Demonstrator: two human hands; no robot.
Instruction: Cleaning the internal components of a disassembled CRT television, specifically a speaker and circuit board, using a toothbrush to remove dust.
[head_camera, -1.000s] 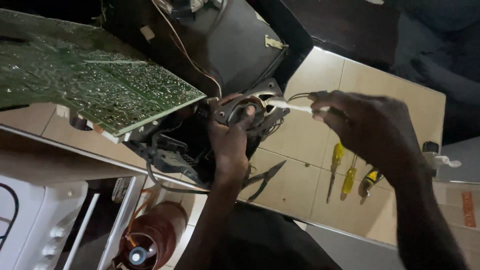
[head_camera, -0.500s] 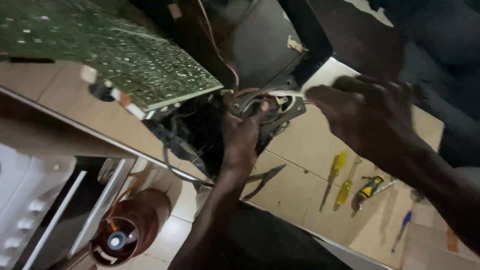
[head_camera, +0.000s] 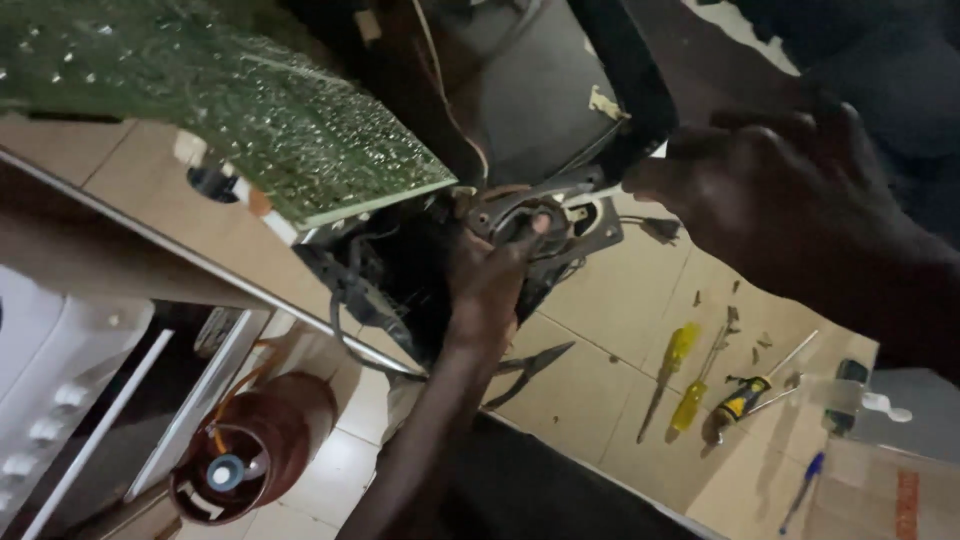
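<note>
Where 2 hands meet, grey yoke (head_camera: 530, 215) sits round.

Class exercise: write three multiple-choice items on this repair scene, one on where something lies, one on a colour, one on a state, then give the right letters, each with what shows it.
1. Where do the yellow-handled screwdrivers lie?
A. on the tiled floor
B. on the circuit board
C. in the right hand

2. What colour is the circuit board?
A. blue
B. green
C. white

3. What is the left hand doing?
A. hanging free
B. lying flat on the floor
C. gripping the round metal part at the back of the dark housing

Answers: 1 A, they rest on the beige tiles beside the pliers. 2 B, its raised underside shows green. 3 C, its fingers curl on the part while the right hand is raised close by.
</note>
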